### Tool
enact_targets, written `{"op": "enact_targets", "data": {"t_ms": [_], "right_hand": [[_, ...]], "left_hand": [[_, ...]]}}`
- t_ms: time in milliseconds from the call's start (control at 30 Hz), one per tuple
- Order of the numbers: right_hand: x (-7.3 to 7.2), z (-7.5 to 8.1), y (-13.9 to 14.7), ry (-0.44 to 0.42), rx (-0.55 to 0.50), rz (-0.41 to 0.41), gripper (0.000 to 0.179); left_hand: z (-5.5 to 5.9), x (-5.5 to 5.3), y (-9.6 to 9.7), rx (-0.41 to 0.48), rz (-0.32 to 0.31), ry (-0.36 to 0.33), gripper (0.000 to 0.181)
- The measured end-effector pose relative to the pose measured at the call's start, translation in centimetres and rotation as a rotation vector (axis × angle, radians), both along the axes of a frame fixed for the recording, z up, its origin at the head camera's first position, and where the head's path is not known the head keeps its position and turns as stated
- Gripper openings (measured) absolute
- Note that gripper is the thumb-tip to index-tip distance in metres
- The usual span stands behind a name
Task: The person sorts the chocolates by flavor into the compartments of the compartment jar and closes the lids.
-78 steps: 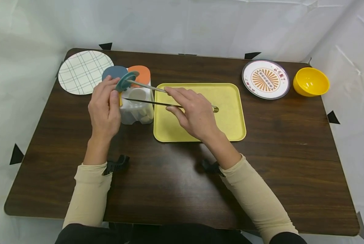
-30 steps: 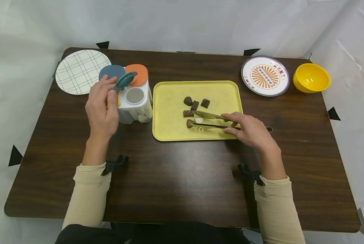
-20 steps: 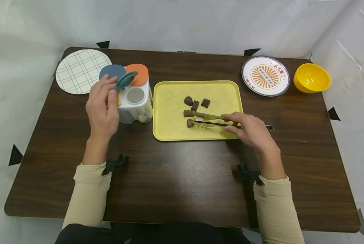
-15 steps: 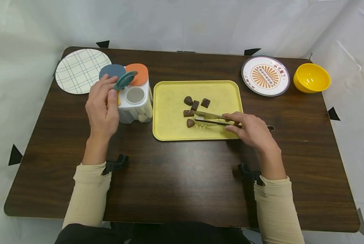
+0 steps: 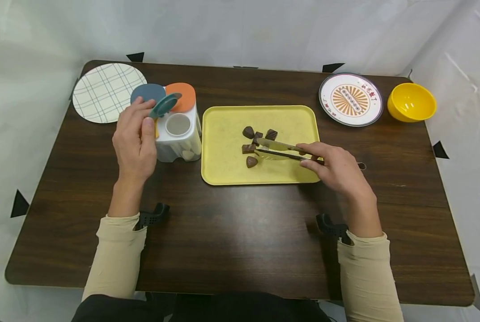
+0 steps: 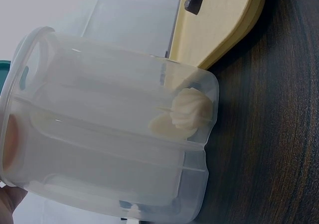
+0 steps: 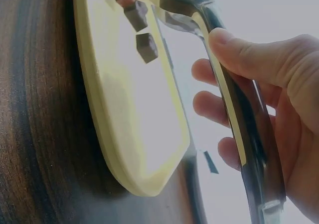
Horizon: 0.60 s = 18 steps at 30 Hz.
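The left hand (image 5: 134, 143) pinches the edge of a raised teal lid (image 5: 165, 105) between fingers and thumb, the uncovered round mouth of a container (image 5: 175, 150) just right of its fingertips. Pale pieces (image 6: 192, 108) sit at the container's bottom. The right hand (image 5: 338, 170) grips metal tongs (image 5: 280, 146), which point toward the left hand. Between both hands lies a yellow tray (image 5: 223, 172); five brown pieces (image 5: 251, 162) rest on it around the tong tips. Whether the tips hold anything cannot be told. Beyond the right hand stands a yellow bowl (image 5: 411, 105).
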State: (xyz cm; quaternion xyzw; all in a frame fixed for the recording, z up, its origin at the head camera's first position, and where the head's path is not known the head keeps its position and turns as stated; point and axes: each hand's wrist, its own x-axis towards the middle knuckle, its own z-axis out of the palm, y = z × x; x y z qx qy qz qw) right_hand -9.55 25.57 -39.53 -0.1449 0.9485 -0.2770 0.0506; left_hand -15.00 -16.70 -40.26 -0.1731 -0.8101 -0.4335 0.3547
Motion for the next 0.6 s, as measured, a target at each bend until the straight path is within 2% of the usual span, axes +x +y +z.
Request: {"op": "enact_targets", "data": {"t_ms": [133, 300, 600], "right_hand": [[0.1, 0.3, 0.0, 0.034, -0.02, 0.007, 0.04], [0.3, 1.0, -0.5, 0.117, -0.051, 0.031, 0.041], [0.2, 3.2, -2.8, 0.248, -0.111, 0.064, 0.042]], "left_hand": [[0.0, 0.0, 0.0, -0.002, 0.003, -0.001, 0.04], [0.1, 0.0, 0.0, 0.0, 0.003, 0.001, 0.04], [0.1, 0.0, 0.1, 0.003, -0.003, 0.005, 0.04]]}}
